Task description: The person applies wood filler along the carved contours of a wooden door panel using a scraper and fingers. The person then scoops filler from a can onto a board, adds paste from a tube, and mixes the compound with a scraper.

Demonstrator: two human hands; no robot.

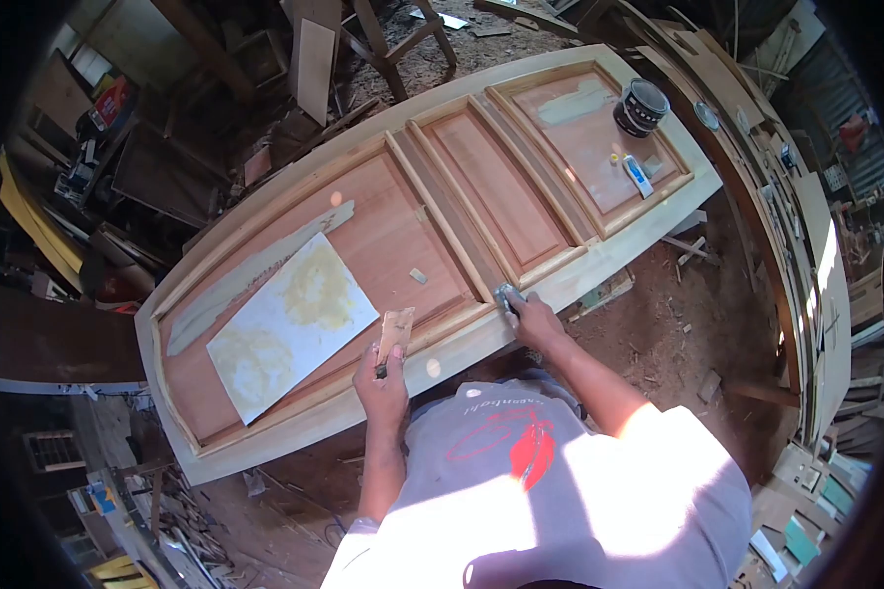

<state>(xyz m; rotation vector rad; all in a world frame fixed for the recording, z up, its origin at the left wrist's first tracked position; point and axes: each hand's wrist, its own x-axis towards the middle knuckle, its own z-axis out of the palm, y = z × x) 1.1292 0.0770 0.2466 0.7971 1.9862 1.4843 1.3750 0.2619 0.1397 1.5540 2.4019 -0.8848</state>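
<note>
A panelled wooden door lies flat in front of me. My left hand is closed around a small flat piece of wood, held upright above the door's near edge. My right hand rests at the near rail, fingers closed on a small dark, smeared object whose kind I cannot make out. On the large panel lies a white board with yellowish smears. Pale filler-like patches streak the panel behind it. A small light chip lies near the panel's middle.
A dark tin and a blue-and-white tube stand and lie on the far right panel. A wooden stool is behind the door. Stacked boards line the right side, and scrap wood covers the floor at lower left.
</note>
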